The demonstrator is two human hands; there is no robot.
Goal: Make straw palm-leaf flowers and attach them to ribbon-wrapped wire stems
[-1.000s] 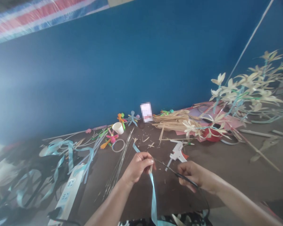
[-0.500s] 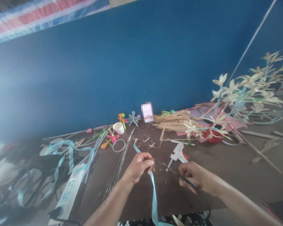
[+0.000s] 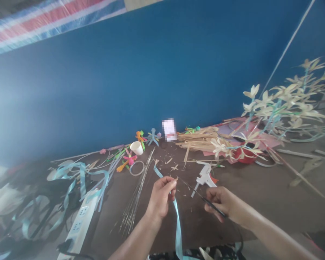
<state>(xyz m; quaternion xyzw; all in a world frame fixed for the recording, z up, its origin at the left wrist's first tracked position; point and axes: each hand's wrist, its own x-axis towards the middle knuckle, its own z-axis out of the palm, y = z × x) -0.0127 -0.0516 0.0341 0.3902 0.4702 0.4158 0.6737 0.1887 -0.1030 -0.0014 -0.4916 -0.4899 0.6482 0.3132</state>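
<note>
My left hand (image 3: 161,196) is closed in a pinch around a small pale strip (image 3: 176,178), its tip showing past the thumb. A light blue ribbon (image 3: 178,224) passes behind or through this hand; I cannot tell whether the fingers grip it. Its far end lies on the table beyond the hand, and its near end hangs towards the table's front edge. My right hand (image 3: 219,202) is wrapped around a slim dark pointed tool (image 3: 212,207), whose thin tip points towards the left fingertips. A dark cord seems to trail below that hand. Just beyond it lies a white glue gun (image 3: 205,175).
A bundle of thin wires (image 3: 138,187) and a clear ring (image 3: 137,168) lie left of centre, near a white cup (image 3: 137,148). A power strip (image 3: 79,220) stands further left. Dried strips (image 3: 197,140) and pale artificial flowers (image 3: 287,95) occupy the right back, against the blue wall (image 3: 151,72).
My left fingers have turned slightly, and the pale strip that pointed down below them now shows at the thumb tip. My right hand and its tool have barely moved.
</note>
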